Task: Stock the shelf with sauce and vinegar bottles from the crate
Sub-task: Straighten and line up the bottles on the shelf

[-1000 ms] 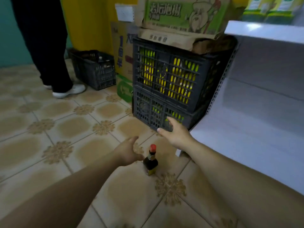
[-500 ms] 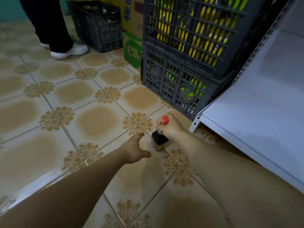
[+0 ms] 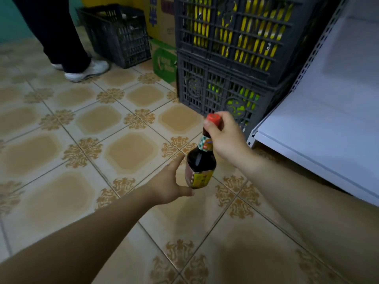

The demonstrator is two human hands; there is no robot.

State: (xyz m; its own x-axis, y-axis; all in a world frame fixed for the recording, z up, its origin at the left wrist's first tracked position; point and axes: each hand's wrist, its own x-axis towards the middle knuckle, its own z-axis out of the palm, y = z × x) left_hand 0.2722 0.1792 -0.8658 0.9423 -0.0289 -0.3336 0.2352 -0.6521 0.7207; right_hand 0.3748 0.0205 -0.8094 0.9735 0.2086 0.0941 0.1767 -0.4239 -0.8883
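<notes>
I'm seeing the sauce bottle (image 3: 200, 165) hanging clear of the floor tiles (image 3: 131, 148) now. Half a sec ago it was standing there w/ the R hand (image 3: 227, 140) closing on its neck. So pickup's done imo, and the shelf (image 3: 328, 130) is next. R hand is pinching the neck just under the red cap (image 3: 213, 119), bottle dangling below, slightly tilted. L hand (image 3: 168, 185) is spreading open beside the base, thumb under it. Touching or not, can't tell.

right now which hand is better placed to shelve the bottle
Right. The right hand grips the bottle by the neck, next to the shelf; the left hand is at its base, farther off.
</notes>
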